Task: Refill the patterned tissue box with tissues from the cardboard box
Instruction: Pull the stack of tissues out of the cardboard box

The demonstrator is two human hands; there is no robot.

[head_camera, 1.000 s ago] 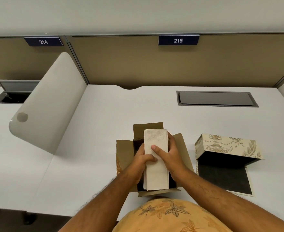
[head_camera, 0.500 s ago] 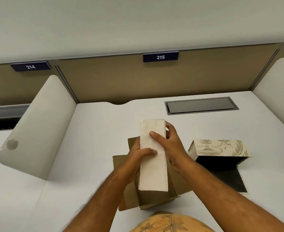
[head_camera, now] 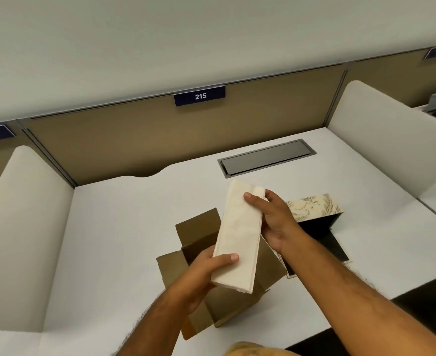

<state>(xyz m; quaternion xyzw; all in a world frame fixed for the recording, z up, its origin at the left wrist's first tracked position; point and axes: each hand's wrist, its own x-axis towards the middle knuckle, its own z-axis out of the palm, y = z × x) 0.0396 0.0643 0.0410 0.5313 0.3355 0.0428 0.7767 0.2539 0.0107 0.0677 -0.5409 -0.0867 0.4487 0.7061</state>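
Observation:
A white stack of folded tissues [head_camera: 237,235] is held in the air above the open brown cardboard box [head_camera: 201,229]. My left hand [head_camera: 204,276] grips the stack's near end, thumb on top. My right hand [head_camera: 273,219] grips its far end from the right side. The stack tilts with its far end toward the right. The patterned tissue box [head_camera: 314,204] lies on its side just right of my right hand, its dark inside facing me and its lid flat on the desk.
The white desk [head_camera: 124,227] has a grey cable hatch [head_camera: 265,158] at the back. White side dividers [head_camera: 19,227] stand at left and right. A tan partition with a sign reading 215 [head_camera: 199,95] closes the back.
The tissue stack has come up out of the cardboard box and swung to the right. My left hand slid to its near end. The camera view has turned to the right.

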